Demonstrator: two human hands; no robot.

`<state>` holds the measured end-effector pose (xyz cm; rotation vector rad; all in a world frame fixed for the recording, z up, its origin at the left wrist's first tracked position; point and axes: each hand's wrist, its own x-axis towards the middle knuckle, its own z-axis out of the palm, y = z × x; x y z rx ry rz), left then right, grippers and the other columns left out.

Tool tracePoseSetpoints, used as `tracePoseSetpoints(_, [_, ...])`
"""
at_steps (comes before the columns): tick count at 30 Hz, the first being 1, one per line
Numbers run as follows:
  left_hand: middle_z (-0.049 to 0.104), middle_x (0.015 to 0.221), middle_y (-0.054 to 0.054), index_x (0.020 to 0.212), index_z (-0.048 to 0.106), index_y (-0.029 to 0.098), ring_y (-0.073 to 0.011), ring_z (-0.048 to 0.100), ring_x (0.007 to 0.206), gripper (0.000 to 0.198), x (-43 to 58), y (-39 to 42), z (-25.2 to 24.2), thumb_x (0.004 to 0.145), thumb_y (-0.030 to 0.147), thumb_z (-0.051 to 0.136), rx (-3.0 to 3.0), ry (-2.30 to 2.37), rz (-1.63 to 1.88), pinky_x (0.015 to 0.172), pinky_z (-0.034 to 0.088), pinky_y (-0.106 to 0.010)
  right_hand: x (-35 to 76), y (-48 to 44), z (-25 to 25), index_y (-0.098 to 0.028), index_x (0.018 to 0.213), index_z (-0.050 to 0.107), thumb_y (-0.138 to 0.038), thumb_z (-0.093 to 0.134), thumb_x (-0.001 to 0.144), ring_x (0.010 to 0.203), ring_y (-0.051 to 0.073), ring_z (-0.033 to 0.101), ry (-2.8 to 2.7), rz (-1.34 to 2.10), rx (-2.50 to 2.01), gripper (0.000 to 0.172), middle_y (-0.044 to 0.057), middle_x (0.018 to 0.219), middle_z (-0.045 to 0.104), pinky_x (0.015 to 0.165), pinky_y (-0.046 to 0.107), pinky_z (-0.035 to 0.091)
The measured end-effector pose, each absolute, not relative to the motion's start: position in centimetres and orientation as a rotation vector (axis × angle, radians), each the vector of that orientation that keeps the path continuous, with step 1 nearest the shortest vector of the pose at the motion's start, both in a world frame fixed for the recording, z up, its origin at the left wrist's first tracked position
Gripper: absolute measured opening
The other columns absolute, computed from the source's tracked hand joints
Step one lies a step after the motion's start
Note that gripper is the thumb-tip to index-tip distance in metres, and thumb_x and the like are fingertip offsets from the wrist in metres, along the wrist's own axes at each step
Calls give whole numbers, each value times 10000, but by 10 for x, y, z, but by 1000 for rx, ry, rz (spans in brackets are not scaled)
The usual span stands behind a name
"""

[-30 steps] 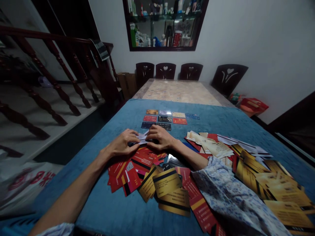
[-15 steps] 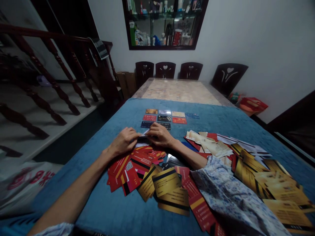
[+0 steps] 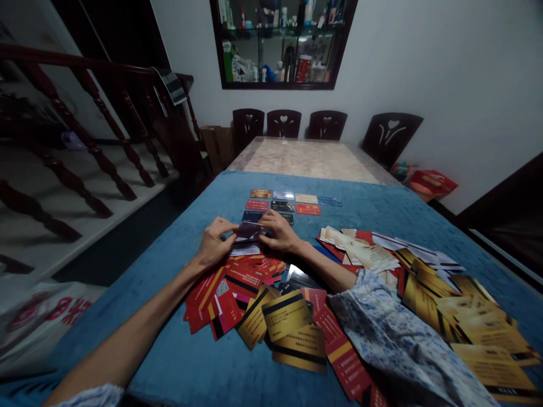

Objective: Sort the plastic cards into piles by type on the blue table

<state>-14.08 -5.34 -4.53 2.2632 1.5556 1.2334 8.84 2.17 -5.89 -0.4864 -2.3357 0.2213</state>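
Between my two hands a dark purple card (image 3: 249,230) is pinched by its sides, tilted up off the table. My left hand (image 3: 215,242) grips its left edge with thumb and fingers, and my right hand (image 3: 278,230) closes on its right edge. Just below lies a pale card (image 3: 245,249), partly covered. Nearer me spread red cards (image 3: 220,294) and gold cards (image 3: 288,314), striped backs up. Past my hands sit cards laid in rows, among them a black card (image 3: 282,206) and a red card (image 3: 308,210); my right hand hides part of the nearest row.
On the right lie a heap of cream cards (image 3: 369,251) and a heap of gold cards (image 3: 475,316) on the blue cloth (image 3: 169,328). Chairs (image 3: 284,123) stand at the table's far end. A white plastic bag (image 3: 38,322) is at the left, below a wooden railing (image 3: 85,102).
The card between my hands has tilted so that its dark purple face now shows. My left hand has shifted slightly, its fingers more raised. The piles look unchanged.
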Motion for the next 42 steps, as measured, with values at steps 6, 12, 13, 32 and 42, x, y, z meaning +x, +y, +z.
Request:
tracePoseSetpoints(6, [726,932,-48,923,773,181,-188,670,877,194,-135,-55,-51,828,257,622,2177,1578,1261,864,548,-319,84,21,-60,-189,855,681,-249,617,911,911,229,531,-2396,272,-435,104,67,825,657,878,397,456])
tracePoseSetpoints(12, [748,894,-47,878,778,169,-188,683,840,185,-138,-51,-52,791,289,668,2104,1503,1320,826,542,-300,83,18,-61,-174,954,686,-201,550,934,923,222,552,-2340,311,-496,139,95,911,665,831,356,460])
tracePoseSetpoints(13, [749,893,-46,878,776,168,-187,681,838,188,-139,-51,-51,789,297,672,2097,1506,1330,825,539,-300,84,18,-61,-175,979,688,-201,541,939,920,224,549,-2332,289,-506,155,98,918,670,830,362,456])
tracePoseSetpoints(32, [736,911,-36,1043,740,185,-172,663,837,237,-144,-54,-43,871,258,594,2278,1544,1305,882,549,-318,87,10,-50,-172,1027,723,-273,452,1017,957,247,497,-2358,118,-740,290,123,979,699,885,401,403])
tracePoseSetpoints(42, [729,988,-36,1156,700,210,-194,661,915,320,-148,-53,-48,881,191,537,2421,1587,1112,924,547,-332,87,2,-47,-169,1304,625,-196,507,954,1026,271,514,-2456,123,-820,370,120,1109,731,918,397,373])
